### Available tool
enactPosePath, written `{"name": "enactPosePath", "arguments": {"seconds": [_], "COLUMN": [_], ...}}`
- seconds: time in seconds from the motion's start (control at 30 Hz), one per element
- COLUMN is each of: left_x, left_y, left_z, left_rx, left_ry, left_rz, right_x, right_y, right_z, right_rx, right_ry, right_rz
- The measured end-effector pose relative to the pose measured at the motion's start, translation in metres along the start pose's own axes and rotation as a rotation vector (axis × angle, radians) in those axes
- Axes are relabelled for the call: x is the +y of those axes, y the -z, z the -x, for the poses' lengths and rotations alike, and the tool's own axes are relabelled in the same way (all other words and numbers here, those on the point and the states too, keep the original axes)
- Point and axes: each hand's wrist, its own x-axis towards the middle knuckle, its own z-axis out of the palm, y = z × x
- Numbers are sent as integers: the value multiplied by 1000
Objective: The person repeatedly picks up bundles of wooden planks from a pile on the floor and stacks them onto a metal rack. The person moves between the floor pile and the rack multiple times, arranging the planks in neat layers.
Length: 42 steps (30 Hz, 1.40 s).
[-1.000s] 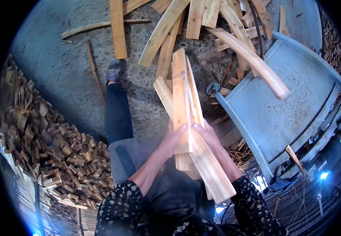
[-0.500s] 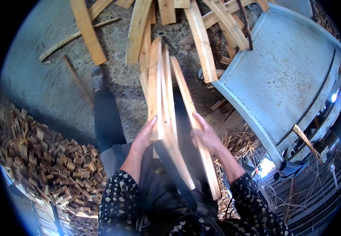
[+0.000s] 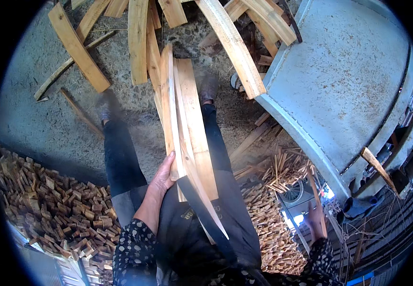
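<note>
My left hand (image 3: 164, 170) is closed around the near end of a long wooden board (image 3: 167, 105). Beside that board lie a narrower wooden strip (image 3: 183, 128) and a wide pale plank (image 3: 196, 143), all resting lengthwise over my lap between the legs. The strip's pointed near end reaches over my dark apron (image 3: 192, 229). Out to the lower right, my right hand (image 3: 315, 220) is closed on a slim wooden board (image 3: 315, 193), which stands steeply in the view. The right fingers are dim and small there.
Several curved boards (image 3: 138, 43) lie on the concrete floor ahead. A pale blue metal table (image 3: 344, 90) stands at the right. Heaps of short wood pieces lie at the left (image 3: 59, 200) and right (image 3: 275, 229), with thin sticks (image 3: 282, 167) near a round grille (image 3: 292, 191).
My right hand has carried one slim board away from the lap to the lower right. My left hand still grips its board, shifted slightly left. The wide plank between the legs now shows.
</note>
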Motion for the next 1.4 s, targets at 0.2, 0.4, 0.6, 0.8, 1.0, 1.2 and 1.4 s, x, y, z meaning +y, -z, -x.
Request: {"name": "enactPosePath", "arguments": {"seconds": [0.2, 0.4, 0.6, 0.8, 1.0, 1.2, 1.4], "left_x": [2, -4, -6, 10, 15, 9, 20], "left_y": [-5, -4, -42, -74, -71, -69, -72], "left_z": [1, 1, 8, 11, -9, -12, -8], "left_rx": [0, -51, -73, -174, -116, -120, -147], "left_ry": [54, -87, -303, -349, -422, -392, -360], "left_rz": [-50, -135, -338, -352, -307, -258, -189], "right_x": [-315, -411, -396, -368, -364, -385, -318], "right_y": [74, 50, 94, 123, 190, 261, 151], "right_z": [-28, -36, 13, -16, -71, -149, -23], "right_rx": [-339, -778, -356, -408, 411, 361, -4], "right_ry": [703, 719, 926, 840, 1009, 706, 690], "right_rz": [-1094, -1650, -1272, -1135, -524, -868, -908]}}
